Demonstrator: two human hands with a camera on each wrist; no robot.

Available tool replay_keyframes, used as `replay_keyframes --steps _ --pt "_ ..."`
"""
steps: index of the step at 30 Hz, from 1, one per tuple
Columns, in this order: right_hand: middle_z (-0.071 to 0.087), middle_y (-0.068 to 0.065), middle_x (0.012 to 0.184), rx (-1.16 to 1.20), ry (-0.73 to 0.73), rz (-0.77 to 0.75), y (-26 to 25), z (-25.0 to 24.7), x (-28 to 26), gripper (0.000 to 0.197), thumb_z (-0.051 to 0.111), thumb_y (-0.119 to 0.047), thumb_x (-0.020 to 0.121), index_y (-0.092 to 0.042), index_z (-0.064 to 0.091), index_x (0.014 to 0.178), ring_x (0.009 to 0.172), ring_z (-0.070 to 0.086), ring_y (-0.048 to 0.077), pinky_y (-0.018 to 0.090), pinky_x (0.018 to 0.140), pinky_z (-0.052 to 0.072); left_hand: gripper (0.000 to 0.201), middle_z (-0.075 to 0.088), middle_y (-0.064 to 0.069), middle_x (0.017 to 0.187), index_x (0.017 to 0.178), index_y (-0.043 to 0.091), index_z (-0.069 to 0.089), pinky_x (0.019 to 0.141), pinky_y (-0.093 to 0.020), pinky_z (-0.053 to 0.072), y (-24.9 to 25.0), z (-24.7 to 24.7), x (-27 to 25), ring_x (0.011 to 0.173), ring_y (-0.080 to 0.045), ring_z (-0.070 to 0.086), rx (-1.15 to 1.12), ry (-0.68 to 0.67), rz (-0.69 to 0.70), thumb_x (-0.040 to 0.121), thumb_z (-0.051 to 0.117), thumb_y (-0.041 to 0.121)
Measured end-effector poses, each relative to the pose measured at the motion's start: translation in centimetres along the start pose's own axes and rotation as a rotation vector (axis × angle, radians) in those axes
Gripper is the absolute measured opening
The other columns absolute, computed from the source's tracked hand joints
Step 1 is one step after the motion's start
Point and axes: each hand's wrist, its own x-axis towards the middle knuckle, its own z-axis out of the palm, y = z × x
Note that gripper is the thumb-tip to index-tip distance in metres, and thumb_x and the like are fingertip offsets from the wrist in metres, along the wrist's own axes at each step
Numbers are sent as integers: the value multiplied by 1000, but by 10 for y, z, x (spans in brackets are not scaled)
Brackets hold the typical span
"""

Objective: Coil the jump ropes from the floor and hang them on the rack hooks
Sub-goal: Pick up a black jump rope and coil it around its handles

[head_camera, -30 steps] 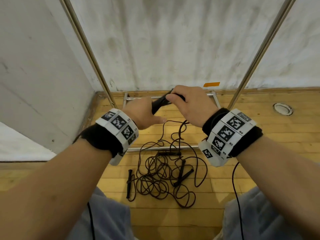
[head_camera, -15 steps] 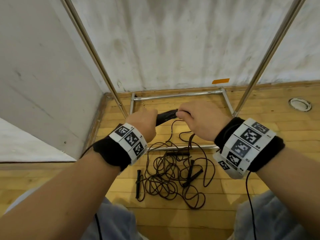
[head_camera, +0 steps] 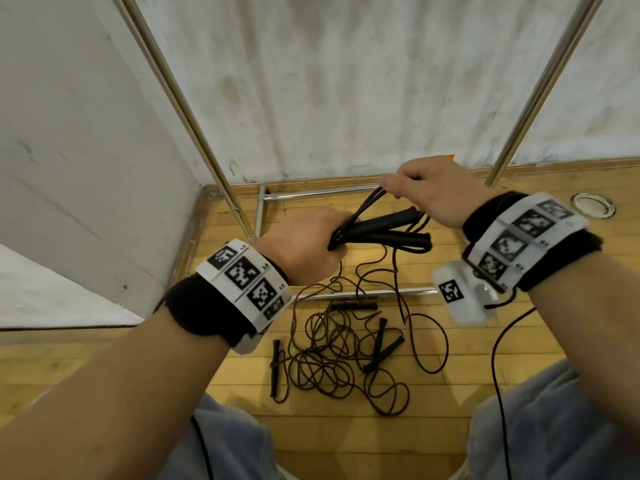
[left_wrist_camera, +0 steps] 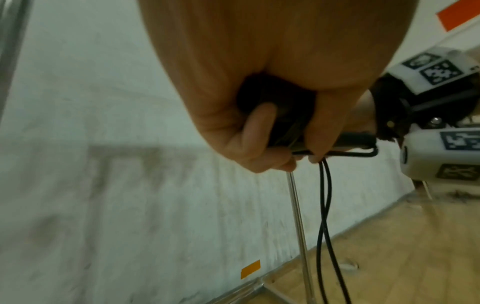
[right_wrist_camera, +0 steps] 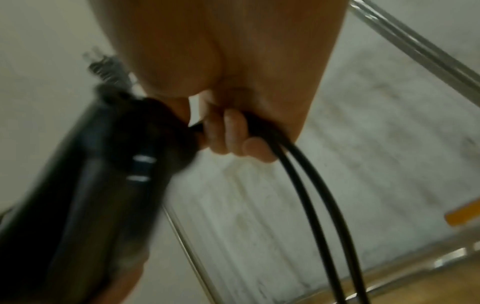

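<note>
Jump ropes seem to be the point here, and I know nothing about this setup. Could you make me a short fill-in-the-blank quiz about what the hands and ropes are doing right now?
1. The left hand holds the black ____ of one jump rope in its grip.
2. The right hand pinches a doubled loop of ____ cord.
3. The other jump ropes lie tangled on the wooden ____.
4. Loose handles in the tangle are coloured ____.

Missing words: handles; black; floor; black
</note>
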Motion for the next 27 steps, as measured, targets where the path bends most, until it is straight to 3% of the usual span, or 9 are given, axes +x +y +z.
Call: replay_keyframes --steps 3,6,8,10,13,16,19,24,27 --pt "44 -5 54 263 -99 29 0 -9 -2 42 52 -46 90 -23 56 55 51 41 10 25 59 35 22 52 14 72 82 37 49 59 -23 34 3 -11 -6 67 -3 50 -209 27 34 88 61 20" --pt "58 -15 49 437 -51 17 4 -2 -2 31 52 -9 94 -23 62 68 47 51 -3 11 55 43 17 56 11 67 86 34 54 58 -22 42 12 -19 -7 62 -4 53 -406 35 52 88 62 19" --pt "55 -14 45 440 40 30 5 8 -2 31 50 -2 92 -22 61 71 42 46 -3 11 45 39 13 56 11 63 90 32 57 55 -17 43 16 -20 -6 58 -3 54 -546 76 27 88 62 19" --pt "49 -11 46 471 84 46 5 18 -2 26 53 -8 91 -20 60 70 41 39 2 16 42 34 7 58 7 63 91 25 60 49 -13 40 19 -19 -3 52 0 52 -655 141 1 90 61 18" --pt "45 -8 52 387 143 1 5 31 -3 22 54 -24 93 -27 64 73 41 35 2 14 41 30 14 67 -17 88 101 12 57 47 -15 41 19 -16 2 56 -8 53 -727 218 -102 90 61 20" --pt "47 -6 54 198 180 -66 2 40 -9 31 49 -34 95 -32 60 66 45 38 5 18 45 33 24 67 -12 89 104 16 43 49 -23 42 17 -15 6 58 -13 55 -839 252 -186 90 62 19" --pt "49 -5 58 90 152 -78 -5 49 -13 35 43 -35 97 -28 57 66 53 43 9 28 53 34 21 63 -7 78 106 20 44 46 -26 40 17 -17 6 54 -15 53 -895 262 -150 92 58 14" --pt "47 -8 53 0 171 -15 -12 58 -13 43 35 -38 100 -25 56 64 46 41 2 15 45 28 13 63 -5 72 100 16 49 43 -25 38 17 -18 8 53 -16 52 -872 318 -180 92 58 15" --pt "43 -8 53 70 158 -25 -18 61 -14 49 30 -41 100 -21 56 65 43 39 3 20 47 29 17 64 -3 72 97 16 48 41 -24 37 14 -21 11 50 -14 51 -875 400 -238 87 62 17"
